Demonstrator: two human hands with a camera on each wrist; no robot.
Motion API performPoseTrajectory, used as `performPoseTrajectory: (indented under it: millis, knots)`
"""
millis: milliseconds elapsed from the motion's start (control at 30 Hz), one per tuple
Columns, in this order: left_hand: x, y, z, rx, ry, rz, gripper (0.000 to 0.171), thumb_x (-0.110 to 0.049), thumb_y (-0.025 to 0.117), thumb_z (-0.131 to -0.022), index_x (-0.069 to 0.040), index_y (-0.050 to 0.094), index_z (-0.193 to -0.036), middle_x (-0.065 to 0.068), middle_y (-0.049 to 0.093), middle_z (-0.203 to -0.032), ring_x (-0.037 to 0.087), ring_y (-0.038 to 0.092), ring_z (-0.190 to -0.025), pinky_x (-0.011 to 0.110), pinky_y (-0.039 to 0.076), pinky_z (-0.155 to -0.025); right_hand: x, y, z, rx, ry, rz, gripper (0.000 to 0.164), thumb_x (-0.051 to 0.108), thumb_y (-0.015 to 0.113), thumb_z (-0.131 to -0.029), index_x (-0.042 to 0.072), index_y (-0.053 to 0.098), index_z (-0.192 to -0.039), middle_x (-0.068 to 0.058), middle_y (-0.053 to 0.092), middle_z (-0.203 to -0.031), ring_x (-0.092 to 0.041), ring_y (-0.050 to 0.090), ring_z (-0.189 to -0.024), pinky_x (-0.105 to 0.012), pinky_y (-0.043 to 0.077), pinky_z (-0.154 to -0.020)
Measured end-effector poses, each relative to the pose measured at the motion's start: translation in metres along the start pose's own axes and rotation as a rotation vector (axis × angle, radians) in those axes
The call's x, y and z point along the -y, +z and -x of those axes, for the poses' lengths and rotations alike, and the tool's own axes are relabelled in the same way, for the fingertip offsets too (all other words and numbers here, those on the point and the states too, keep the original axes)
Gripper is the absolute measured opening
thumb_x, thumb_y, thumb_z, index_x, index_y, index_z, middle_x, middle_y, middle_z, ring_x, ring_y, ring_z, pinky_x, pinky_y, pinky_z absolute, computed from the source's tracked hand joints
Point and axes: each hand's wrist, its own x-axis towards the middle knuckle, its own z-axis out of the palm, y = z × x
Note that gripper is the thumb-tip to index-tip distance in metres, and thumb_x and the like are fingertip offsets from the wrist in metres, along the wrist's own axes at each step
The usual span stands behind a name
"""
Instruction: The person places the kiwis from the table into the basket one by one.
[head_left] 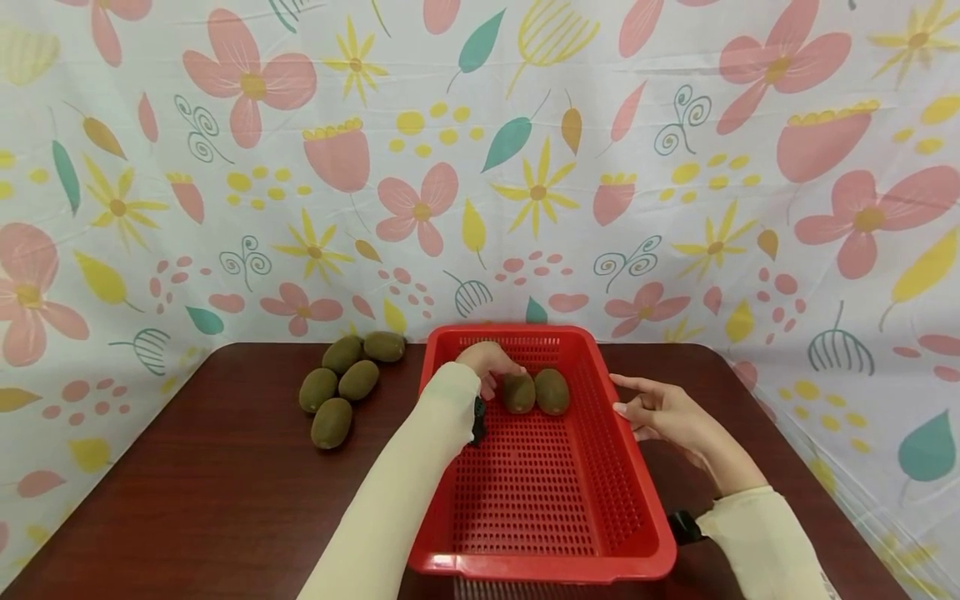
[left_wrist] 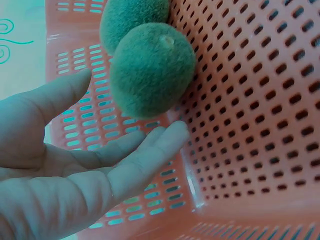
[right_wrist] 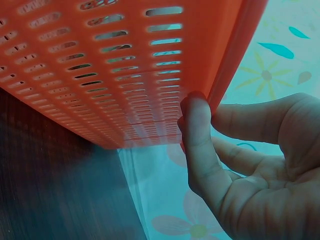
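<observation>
A red plastic basket (head_left: 517,568) with slotted walls stands on the table. Inside it, by the far end, two brown fuzzy kiwis (head_left: 552,392) lie side by side. My left hand (head_left: 489,363) reaches into the basket beside the left kiwi (head_left: 519,394). In the left wrist view, thumb and fingers spread apart just short of the nearer kiwi (left_wrist: 152,70), holding nothing. At the basket's right side, my right hand (head_left: 671,417) pinches the rim. The right wrist view shows its fingertips against the outer wall (right_wrist: 200,55) under the lip.
Several more kiwis (head_left: 358,381) lie in a loose group on the dark wooden table (head_left: 187,492), left of the basket. A flower-printed cloth (head_left: 480,167) hangs behind the table's far edge and along its sides.
</observation>
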Motion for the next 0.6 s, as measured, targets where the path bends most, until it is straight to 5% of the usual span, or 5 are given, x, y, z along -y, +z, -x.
performPoseTrajectory:
  millis: [200, 600]
  knots:
    - [-0.006, -0.016, 0.009, 0.025, 0.074, -0.08, 0.048, -0.023, 0.069, -0.091, 0.005, 0.052, -0.125, 0.03, 0.058, -0.118, 0.044, 0.061, -0.106, 0.05, 0.052, -0.089, 0.001, 0.001, 0.0, 0.007, -0.009, 0.005, 0.068, 0.018, 0.063, -0.095, 0.001, 0.028, -0.15, -0.015, 0.064, -0.094, -0.024, 0.067, -0.081, -0.039, 0.058, -0.075]
    - [-0.021, -0.056, 0.036, 0.15, 0.127, -0.056, 0.06, -0.025, 0.064, -0.094, 0.004, 0.039, -0.14, 0.028, 0.053, -0.128, 0.036, 0.06, -0.108, 0.043, 0.049, -0.095, 0.002, 0.0, 0.0, 0.012, -0.007, 0.02, 0.068, 0.019, 0.062, -0.095, 0.0, 0.026, -0.15, -0.014, 0.063, -0.093, -0.025, 0.068, -0.083, -0.04, 0.058, -0.076]
